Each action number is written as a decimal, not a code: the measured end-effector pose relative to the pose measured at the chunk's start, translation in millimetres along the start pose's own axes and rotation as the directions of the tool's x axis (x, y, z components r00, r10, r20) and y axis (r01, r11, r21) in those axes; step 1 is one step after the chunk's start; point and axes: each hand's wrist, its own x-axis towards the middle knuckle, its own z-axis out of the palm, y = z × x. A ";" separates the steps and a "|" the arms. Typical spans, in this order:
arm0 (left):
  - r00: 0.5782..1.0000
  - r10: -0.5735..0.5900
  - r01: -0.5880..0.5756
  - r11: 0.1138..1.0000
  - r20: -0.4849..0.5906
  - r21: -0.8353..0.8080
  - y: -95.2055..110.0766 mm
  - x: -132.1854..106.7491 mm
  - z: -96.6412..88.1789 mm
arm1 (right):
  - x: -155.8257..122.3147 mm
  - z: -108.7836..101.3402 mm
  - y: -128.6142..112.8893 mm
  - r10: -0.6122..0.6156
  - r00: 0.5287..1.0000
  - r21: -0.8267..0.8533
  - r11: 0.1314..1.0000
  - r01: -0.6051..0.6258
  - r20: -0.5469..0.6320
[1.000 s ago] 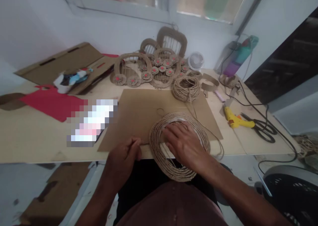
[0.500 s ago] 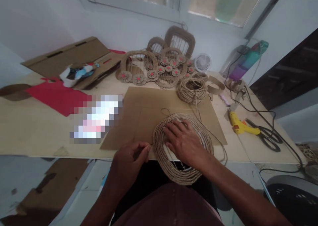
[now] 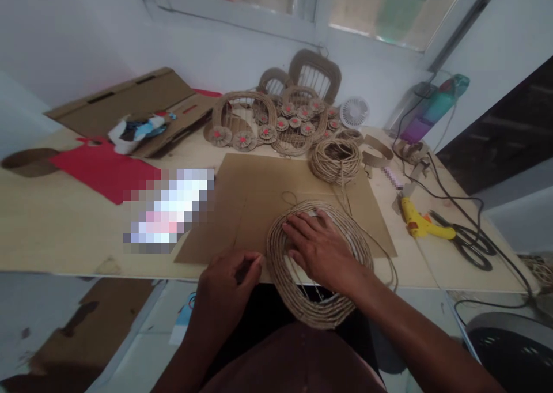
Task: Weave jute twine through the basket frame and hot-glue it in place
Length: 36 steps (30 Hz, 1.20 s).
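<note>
Lying on the table (image 3: 56, 231): one twine ball (image 3: 336, 161), one glue gun (image 3: 420, 223), one scissors (image 3: 469, 241), one fan (image 3: 353, 112).

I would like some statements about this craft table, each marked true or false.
1. The right hand lies flat on the twine-wrapped ring. True.
2. The yellow glue gun is in the left hand. False: it lies on the table, right of the cardboard sheet.
3. The ball of twine sits beyond the ring. True.
4. The scissors lie on the red sheet. False: they lie beside the glue gun.
</note>
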 end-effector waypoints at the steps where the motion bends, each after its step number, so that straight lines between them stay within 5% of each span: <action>1: 1.000 0.014 -0.014 1.000 -0.009 0.006 -1.5 -0.9 1.1 | 1.7 -2.6 0.2 0.007 1.000 0.005 1.000 -0.007 -0.003; 11: 0.994 0.069 -0.068 0.997 -0.088 0.020 -6.1 -18.8 1.4 | 7.2 3.1 -0.6 -0.010 1.000 -0.016 1.000 0.010 0.019; 16: 0.999 -0.004 0.003 1.000 -0.043 -0.027 -7.4 -37.0 -0.5 | 0.2 -23.1 7.4 0.063 0.986 0.058 0.997 -0.054 -0.154; 23: 0.966 -0.167 0.201 0.966 0.198 -0.164 -13.4 -49.5 6.4 | -52.0 -41.1 37.0 0.310 0.801 0.143 0.950 -0.277 -0.512; 27: 0.911 -0.257 0.352 0.890 0.322 -0.288 -13.6 -52.6 13.9 | -83.1 -37.0 29.8 0.391 0.688 0.217 0.919 -0.330 -0.611; 36: 0.811 -0.268 0.447 0.858 0.520 -0.255 -10.4 -54.9 -3.5 | -116.9 -34.9 -14.4 0.437 0.672 0.348 0.897 -0.273 -0.597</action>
